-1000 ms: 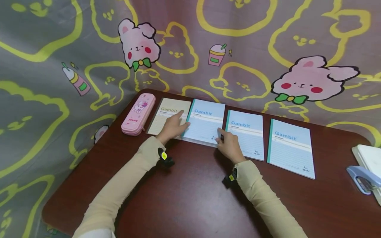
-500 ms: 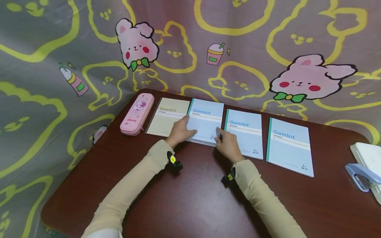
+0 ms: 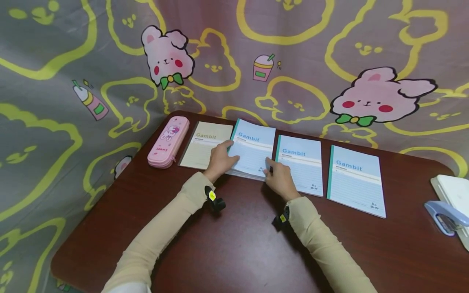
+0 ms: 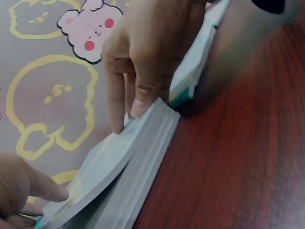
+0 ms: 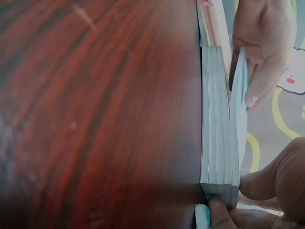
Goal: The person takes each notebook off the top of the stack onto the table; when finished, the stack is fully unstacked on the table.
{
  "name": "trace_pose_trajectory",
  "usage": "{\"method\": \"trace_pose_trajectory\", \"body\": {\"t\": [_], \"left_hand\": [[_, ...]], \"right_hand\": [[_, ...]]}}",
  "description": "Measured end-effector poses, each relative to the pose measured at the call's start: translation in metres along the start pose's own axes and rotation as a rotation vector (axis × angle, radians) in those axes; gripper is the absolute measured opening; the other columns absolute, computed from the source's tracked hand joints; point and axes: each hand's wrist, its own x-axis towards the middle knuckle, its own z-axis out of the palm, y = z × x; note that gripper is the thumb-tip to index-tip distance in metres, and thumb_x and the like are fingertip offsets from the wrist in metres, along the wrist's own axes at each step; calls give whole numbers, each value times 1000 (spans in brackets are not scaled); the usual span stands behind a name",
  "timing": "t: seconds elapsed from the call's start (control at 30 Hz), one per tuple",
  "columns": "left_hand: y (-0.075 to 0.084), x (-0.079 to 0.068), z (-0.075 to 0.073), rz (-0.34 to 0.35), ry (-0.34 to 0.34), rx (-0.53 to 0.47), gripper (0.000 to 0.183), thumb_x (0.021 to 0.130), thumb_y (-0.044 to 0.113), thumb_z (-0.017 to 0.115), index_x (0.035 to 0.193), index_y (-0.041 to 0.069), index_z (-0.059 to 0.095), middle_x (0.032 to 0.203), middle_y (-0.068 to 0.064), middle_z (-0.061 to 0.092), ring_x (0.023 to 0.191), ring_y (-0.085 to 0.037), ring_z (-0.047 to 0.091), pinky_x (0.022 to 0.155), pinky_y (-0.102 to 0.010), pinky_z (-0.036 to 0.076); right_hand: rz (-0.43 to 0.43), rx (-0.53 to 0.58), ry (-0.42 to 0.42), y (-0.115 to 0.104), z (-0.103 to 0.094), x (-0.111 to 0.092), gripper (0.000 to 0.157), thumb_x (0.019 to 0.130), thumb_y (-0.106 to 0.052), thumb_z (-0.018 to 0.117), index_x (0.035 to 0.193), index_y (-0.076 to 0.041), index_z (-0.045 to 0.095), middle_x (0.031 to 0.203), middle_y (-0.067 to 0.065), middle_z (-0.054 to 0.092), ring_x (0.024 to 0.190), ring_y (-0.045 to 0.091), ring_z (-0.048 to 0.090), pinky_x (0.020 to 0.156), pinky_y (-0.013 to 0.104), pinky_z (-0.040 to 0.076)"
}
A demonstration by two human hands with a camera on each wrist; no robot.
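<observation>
Blue Gambit notebooks lie in a stack, the top notebook having its green-spined left side raised. My left hand grips that raised side, thumb on the cover. In the right wrist view a wedge-shaped gap parts the top notebook from the several notebooks beneath. My right hand holds the stack's near right corner, thumb on top and fingers against the edge, as the right wrist view shows. A beige notebook lies left of the stack, partly behind my left hand.
Another blue notebook lies just right of the stack, a further blue notebook beyond it. A pink pencil case stands at the far left. At the right edge, a light-blue stapler overlaps a white object. A patterned curtain hangs behind the table.
My left hand has moved right, from over the beige notebook to the blue stack, and the top notebook's left side has risen. My right hand has stayed at the stack's right corner.
</observation>
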Motion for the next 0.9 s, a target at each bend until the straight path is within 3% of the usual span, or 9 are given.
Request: {"method": "trace_pose_trajectory", "body": {"t": [0.13,0.43,0.9], "left_hand": [[0,4,0,-42,8,-109,55,82,5,72,135,3,56,138,-19,55,130,-30,50,108,-41,42],[-1,8,1,-157,-82,-287,58,85,-1,66,140,9,51,151,-14,42,138,-26,39,114,-39,35],[-3,7,5,-256,-24,-435,57,85,-4,66,138,15,55,150,-14,41,138,-25,38,112,-37,37]], "right_hand": [[0,5,-2,1,0,-1,49,96,-8,54,143,1,43,50,2,43,43,10,30,47,24,31],[-8,-1,-1,2,0,-1,49,96,-9,54,143,0,43,49,3,44,43,10,28,47,24,32],[-29,16,-10,4,-1,0,49,97,-10,53,144,0,42,48,1,42,42,10,27,46,25,32]]}}
